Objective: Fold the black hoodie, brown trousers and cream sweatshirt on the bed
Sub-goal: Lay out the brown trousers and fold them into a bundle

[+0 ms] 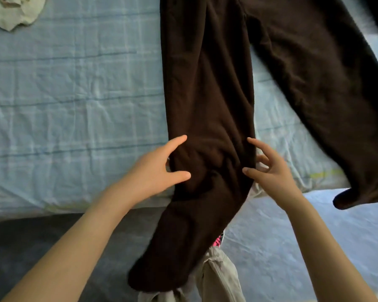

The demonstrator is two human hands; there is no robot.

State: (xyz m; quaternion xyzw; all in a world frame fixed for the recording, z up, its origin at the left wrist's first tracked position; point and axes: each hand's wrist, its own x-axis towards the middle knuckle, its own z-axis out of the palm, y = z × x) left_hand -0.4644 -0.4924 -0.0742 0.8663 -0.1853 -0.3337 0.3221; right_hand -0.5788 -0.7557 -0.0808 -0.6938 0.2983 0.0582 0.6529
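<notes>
Mostly flat brown trousers (207, 94) — dark, fleecy, legs splayed.

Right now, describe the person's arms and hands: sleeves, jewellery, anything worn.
The left hand and right hand are bare: no gloves, rings, watch or bracelet show. The left forearm and right forearm are uncovered down to the picture's bottom edge, with no sleeve in view. The nails look short and unpainted, though blur limits detail.
</notes>
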